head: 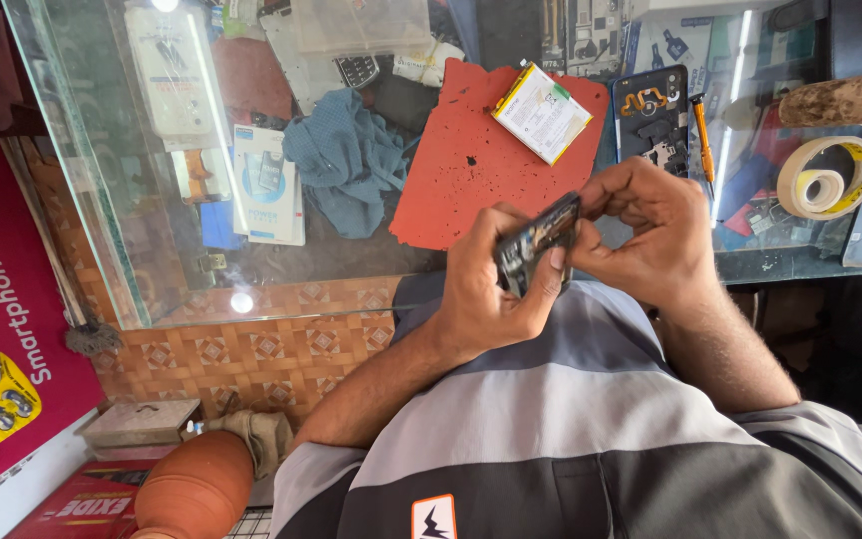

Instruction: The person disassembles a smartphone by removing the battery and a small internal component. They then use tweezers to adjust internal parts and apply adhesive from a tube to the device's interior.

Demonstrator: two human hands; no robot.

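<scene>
From the head camera, looking straight down, both hands meet at the centre of the frame over the near edge of the glass table [132, 250]. The left hand [481, 294] is closed around a dark, opened phone body [536, 240], thumb pressed against its lower edge. The right hand [650, 230] pinches the upper end of the same piece, fingers curled tight on it. The phone body is tilted on edge, held just above the person's grey shirt.

In the upper middle of the frame lies a red work mat [471, 170], and on its upper right corner rests a white phone battery [543, 112]. Just to the right sits a dark phone back shell [650, 115], with an orange-handled tool [702, 135] beside it. A roll of tape [828, 178] lies at the upper right, a blue cloth [346, 160] to the left of the mat.

To my eye, doing this well means keeping the left grip steady and low while the right fingers work gently at the edge, over the mat rather than the lap, so loose parts are not lost.
</scene>
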